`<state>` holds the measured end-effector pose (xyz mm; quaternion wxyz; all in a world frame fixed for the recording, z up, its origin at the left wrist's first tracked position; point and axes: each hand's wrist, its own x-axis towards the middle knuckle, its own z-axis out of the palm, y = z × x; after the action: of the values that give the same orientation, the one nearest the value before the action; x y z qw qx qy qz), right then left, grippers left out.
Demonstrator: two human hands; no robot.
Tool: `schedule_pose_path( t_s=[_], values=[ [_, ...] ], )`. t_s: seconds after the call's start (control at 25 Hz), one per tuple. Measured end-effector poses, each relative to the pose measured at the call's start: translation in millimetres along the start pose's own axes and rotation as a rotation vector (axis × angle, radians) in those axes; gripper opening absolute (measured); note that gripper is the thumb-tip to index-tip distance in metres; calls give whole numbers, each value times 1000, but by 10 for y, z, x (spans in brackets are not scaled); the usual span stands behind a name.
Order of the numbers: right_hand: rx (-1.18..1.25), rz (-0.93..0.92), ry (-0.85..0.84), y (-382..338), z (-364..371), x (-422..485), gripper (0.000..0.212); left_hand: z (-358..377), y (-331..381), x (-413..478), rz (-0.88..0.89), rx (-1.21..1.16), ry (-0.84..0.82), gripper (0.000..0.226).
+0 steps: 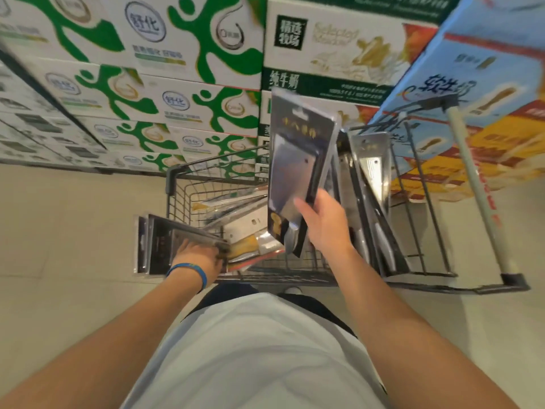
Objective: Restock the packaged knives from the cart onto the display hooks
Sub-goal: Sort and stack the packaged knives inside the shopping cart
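Over the cart (172, 184), the right hand (324, 225) pinched one packaged knife (298, 160) low; the left hand (200, 256) gripped a stack (163, 246). The packs seemed stiff, slick and blade-heavy.

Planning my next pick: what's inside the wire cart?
The wire cart holds loose packaged knives, plus upright packaged knives leaning at its right side. The packaged cleaver in the right hand and the package stack in the left hand cover the rest.
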<state>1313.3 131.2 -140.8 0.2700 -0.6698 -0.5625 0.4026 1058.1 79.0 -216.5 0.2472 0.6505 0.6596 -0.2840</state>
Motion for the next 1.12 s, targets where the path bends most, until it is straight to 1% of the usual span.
schedule_pose_path(
  t_s=[0.04, 0.12, 0.24, 0.28, 0.36, 0.48, 0.52, 0.56, 0.6, 0.68, 0.76, 0.8, 0.84, 0.88, 0.92, 0.96, 1.0, 1.04, 1.12],
  values=[
    [41, -52, 53, -89, -179, -9, 20, 19, 95, -31, 16, -11, -20, 36],
    [22, -171, 218, -258, -637, -18, 17, 55, 334, -108, 45, -28, -45, 32],
    [96, -282, 401, -492, -1399, -9, 10, -14, 733, -158, 81, -101, -68, 32],
    [143, -309, 436, -548, -1616, -1, 7, -71, 878, -163, 98, -170, -56, 34],
    [185, -336, 456, -592, -1955, 3, 4, -234, 1216, -194, 124, -442, -7, 43],
    [104, -344, 482, -526, -2191, -23, 19, -563, 1741, -278, 168, -956, 59, 50],
    [62, -354, 505, -490, -2240, -49, 22, -647, 1895, -305, 171, -1042, 72, 50],
    [11, -371, 526, -457, -2264, -79, 25, -709, 2013, -321, 170, -1030, 79, 48],
    [-34, -394, 531, -420, -2264, -101, 26, -746, 2096, -328, 158, -928, 92, 42],
    [-113, -407, 486, -255, -2129, -57, 22, -768, 2189, -338, 106, -712, 113, 30],
    [-225, -297, 352, 53, -1826, 57, 22, -789, 2215, -364, 81, -659, 100, 27],
    [-256, -173, 241, 256, -1634, 118, 19, -807, 2206, -373, 75, -642, 85, 27],
    [-272, -6, 99, 479, -1431, 162, 15, -823, 2193, -378, 76, -633, 74, 27],
    [-300, 171, -45, 688, -1242, 178, 23, -838, 2185, -394, 70, -630, 63, 27],
    [-359, 303, -155, 871, -1080, 167, 33, -833, 2177, -403, 56, -647, 58, 28],
    [-430, 352, -192, 1025, -965, 145, 37, -827, 2182, -408, 42, -683, 55, 30],
    [-483, 339, -173, 1136, -895, 123, 36, -829, 2184, -408, 29, -726, 46, 31],
    [-495, 305, -139, 1189, -852, 97, 33, -837, 2184, -405, 22, -768, 36, 32],
    [-472, 292, -114, 1158, -834, 54, 29, -833, 2173, -386, 16, -816, -7, 33]
  ],
)
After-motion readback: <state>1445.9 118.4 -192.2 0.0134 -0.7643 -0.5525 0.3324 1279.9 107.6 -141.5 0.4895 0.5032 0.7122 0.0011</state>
